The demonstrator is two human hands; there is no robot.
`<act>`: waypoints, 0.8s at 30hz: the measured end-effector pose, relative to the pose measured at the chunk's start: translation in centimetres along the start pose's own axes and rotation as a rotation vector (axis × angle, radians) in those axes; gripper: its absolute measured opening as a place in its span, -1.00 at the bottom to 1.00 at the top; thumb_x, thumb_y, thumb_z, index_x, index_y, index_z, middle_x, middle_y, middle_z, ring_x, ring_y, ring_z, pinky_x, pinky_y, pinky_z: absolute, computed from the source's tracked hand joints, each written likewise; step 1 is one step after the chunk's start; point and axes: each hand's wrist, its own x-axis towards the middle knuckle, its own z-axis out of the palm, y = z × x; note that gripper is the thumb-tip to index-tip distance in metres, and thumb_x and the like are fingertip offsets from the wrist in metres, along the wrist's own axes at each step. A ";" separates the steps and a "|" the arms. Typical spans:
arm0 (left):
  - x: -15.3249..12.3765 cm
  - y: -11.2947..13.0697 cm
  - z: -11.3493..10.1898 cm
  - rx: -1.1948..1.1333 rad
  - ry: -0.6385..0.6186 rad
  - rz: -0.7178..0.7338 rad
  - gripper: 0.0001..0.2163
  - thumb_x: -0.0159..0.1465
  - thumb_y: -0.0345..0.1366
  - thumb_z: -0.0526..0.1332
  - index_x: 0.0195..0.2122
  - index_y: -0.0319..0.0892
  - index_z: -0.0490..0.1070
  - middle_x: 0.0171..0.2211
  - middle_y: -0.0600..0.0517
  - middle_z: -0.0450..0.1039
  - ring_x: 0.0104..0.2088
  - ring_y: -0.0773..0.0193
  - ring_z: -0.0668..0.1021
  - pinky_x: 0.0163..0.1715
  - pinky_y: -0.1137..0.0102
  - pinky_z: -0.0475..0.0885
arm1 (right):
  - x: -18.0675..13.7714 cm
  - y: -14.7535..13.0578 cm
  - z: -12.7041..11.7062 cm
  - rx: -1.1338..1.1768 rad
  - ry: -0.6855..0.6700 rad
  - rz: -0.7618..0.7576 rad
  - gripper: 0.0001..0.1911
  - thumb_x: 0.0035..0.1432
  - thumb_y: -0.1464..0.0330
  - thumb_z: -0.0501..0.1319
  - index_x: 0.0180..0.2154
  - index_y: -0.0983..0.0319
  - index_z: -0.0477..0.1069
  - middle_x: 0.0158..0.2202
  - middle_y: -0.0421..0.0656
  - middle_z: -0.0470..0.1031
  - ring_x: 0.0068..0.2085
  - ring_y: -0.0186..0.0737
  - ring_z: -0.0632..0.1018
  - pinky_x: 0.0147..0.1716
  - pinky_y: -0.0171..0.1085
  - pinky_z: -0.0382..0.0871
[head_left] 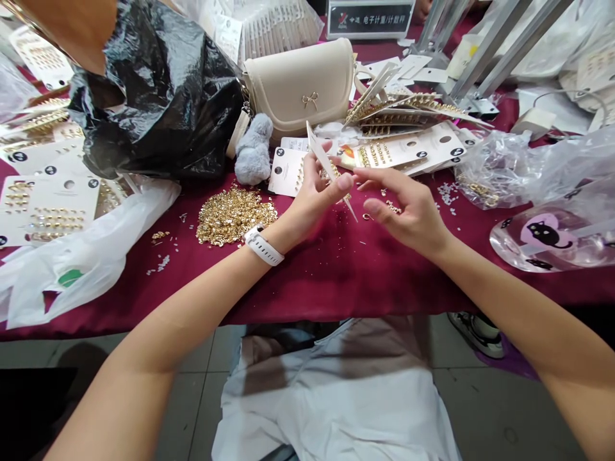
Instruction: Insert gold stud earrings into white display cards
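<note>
My left hand [311,202], with a white watch [264,246] on its wrist, grips an earring card [319,148] between thumb and fingers. The card is tilted and seen nearly edge-on, with small gold pieces on its face. Just right of it is my right hand [412,208], thumb and index finger apart; I see nothing held in it. Its index fingertip is close to the card; whether they touch I cannot tell. A heap of small gold pieces [233,218] lies left of my left hand. Another earring card [287,171] lies behind that hand.
A cream handbag [300,83] with a grey fluffy charm [254,150] stands behind my hands. To the left are a black plastic bag [163,89] and a white plastic bag [96,256]. Stacked earring cards [423,150] and clear bags [552,224] lie to the right.
</note>
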 end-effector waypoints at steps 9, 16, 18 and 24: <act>-0.2 0.1 -0.2 -0.002 0.027 0.008 -0.22 -0.07 0.19 0.38 0.06 0.02 0.04 0.08 -0.03 0.07 0.21 -0.05 0.28 0.14 0.07 0.32 | -0.9 -0.4 1.6 0.078 -0.058 0.166 -0.51 0.15 0.35 0.21 0.13 0.22 0.38 0.14 -0.19 0.40 0.14 -0.08 0.46 0.19 -0.14 0.30; 0.4 0.3 -0.5 0.070 -0.051 -0.006 -0.23 -0.03 0.19 0.35 0.13 0.06 0.07 0.19 -0.04 0.11 0.19 -0.02 0.32 0.17 0.08 0.30 | -0.5 -0.3 1.6 0.333 -0.046 0.333 -0.52 0.19 0.30 0.18 0.15 0.23 0.36 0.18 -0.18 0.37 0.21 -0.12 0.38 0.25 -0.14 0.22; 0.6 0.8 -0.4 0.092 -0.112 -0.001 -0.28 -0.01 0.14 0.35 0.12 0.02 0.15 0.18 -0.05 0.19 0.15 0.00 0.38 0.15 0.13 0.33 | -0.2 0.1 1.6 0.457 -0.007 0.380 -0.57 0.18 0.29 0.18 0.10 0.19 0.39 0.17 -0.19 0.40 0.20 -0.14 0.39 0.24 -0.12 0.23; 0.6 1.2 0.0 0.207 -0.125 -0.048 -0.37 0.02 -0.14 0.40 0.11 -0.07 0.25 0.15 -0.06 0.29 0.18 0.06 0.36 0.18 0.19 0.31 | 0.6 0.5 1.5 0.912 0.120 0.666 -0.80 0.10 0.47 0.12 -0.24 0.18 0.45 -0.13 -0.19 0.60 -0.03 -0.24 0.57 0.12 -0.11 0.41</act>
